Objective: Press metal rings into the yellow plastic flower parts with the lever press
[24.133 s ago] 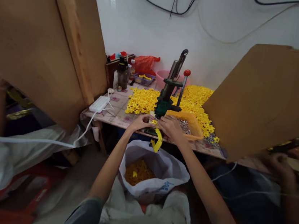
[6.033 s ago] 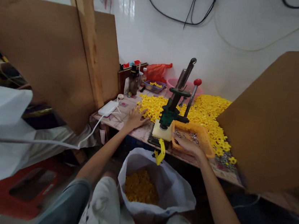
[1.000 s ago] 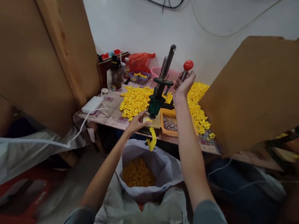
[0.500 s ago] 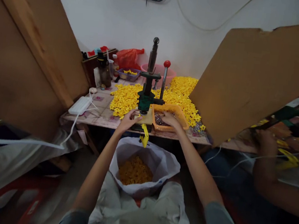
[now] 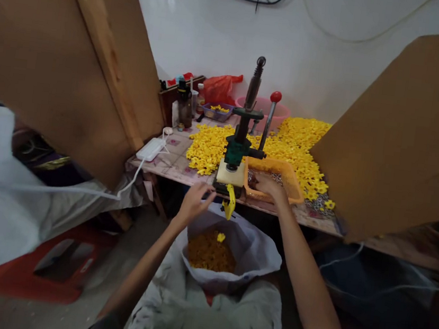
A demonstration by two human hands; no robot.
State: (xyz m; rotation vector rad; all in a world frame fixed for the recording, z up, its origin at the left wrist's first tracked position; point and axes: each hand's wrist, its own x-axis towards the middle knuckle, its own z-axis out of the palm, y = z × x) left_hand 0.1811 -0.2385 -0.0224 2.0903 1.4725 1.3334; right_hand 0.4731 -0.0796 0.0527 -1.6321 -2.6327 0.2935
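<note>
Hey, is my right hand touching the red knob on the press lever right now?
Apart. The head view shows your right hand down in the orange basket, a plain gap from the red knob.

Both arms (image 5: 306, 274) reached forward, slanting inward toward the bench (image 5: 178, 173). The left hand (image 5: 194, 203) hung low by its front edge, fingers bent, thumb parted from them; the right hand (image 5: 269, 185) (fingertips too dim to make out) was beyond that edge, back upward.
</note>
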